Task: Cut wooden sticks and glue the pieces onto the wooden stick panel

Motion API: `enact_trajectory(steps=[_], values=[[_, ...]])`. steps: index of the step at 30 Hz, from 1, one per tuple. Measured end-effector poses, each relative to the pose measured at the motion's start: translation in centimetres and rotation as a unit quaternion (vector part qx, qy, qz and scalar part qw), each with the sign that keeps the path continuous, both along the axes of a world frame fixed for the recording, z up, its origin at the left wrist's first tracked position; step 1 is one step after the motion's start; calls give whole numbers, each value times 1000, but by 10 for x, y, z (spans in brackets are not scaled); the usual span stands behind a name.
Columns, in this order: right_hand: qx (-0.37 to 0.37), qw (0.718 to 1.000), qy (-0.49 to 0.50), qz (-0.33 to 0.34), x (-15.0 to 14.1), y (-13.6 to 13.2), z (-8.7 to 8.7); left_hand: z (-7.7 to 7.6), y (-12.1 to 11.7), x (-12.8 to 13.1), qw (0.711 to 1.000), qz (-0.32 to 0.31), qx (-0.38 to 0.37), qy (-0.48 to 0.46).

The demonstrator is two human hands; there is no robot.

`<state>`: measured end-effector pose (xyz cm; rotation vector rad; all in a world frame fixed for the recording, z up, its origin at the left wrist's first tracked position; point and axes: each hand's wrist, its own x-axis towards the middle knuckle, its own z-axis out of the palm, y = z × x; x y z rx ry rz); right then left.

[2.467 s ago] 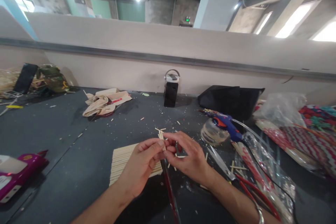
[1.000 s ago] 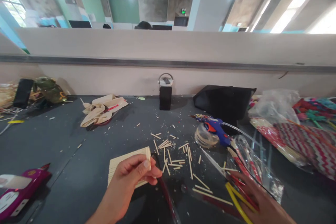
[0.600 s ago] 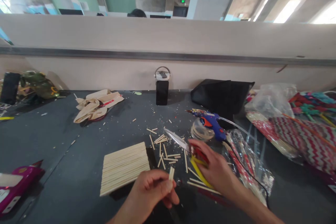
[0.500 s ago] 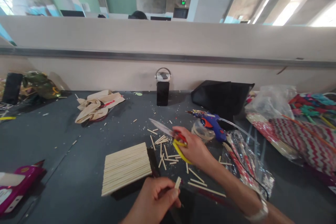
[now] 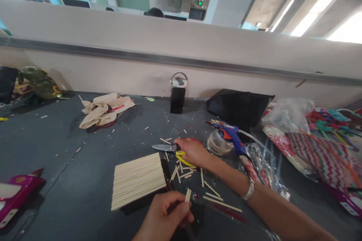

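Note:
Between the thumb and fingers of my left hand [image 5: 166,212] are short wooden sticks [image 5: 188,196], standing up side by side. Farther forward, my right hand [image 5: 194,151] is closed around scissors [image 5: 164,147] with red and yellow handles; their blades point left, low over the table, and look shut. Whether the scissors touch the table I cannot tell. Beneath and beside my right hand lie several cut stick pieces [image 5: 202,177]. A panel of sticks laid side by side [image 5: 138,179] rests left of my left hand, on something dark.
A blue hot glue gun [image 5: 233,135] leans on a round clear container [image 5: 216,144] at the right. Behind stand a phone [image 5: 177,100] and a black bag [image 5: 239,107]. Beige cloth [image 5: 106,109] lies back left, a magenta device [image 5: 19,196] at the left edge.
My right hand has moved left with the scissors, and their blades have swung to point more directly left. My left hand keeps its hold on the sticks. The view has tilted slightly.

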<state>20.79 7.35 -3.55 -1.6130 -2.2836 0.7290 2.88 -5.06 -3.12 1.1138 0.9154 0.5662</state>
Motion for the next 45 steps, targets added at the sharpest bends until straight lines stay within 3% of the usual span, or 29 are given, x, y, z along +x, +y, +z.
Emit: enact_trajectory(steps=[5, 11, 12, 16, 19, 22, 30, 38, 45], values=[[-51, 990, 101, -85, 1, -7, 1, 16, 11, 0, 981, 113, -114, -110], [-141, 937, 288, -138, -5, -52, 38, 39, 29, 0, 965, 209, -83, -133], [-160, 917, 336, -145, -7, -60, 44, 41, 32, 2, 963, 222, -72, -136], [-230, 790, 537, -186, -15, -79, 55, 47, 40, 12, 960, 234, -48, -143], [-229, 765, 564, -212, -17, -83, 54, 49, 42, 18, 963, 219, -44, -149], [-217, 766, 561, -227, -17, -84, 53, 48, 42, 21, 962, 220, -51, -151], [-158, 810, 522, -216, -17, -83, 53, 47, 46, 21, 949, 212, -124, -198], [-166, 817, 500, -234, -15, -81, 57, 50, 49, 19, 930, 189, -203, -241], [-166, 809, 509, -242, -12, -84, 53, 46, 46, 24, 945, 196, -154, -211]])
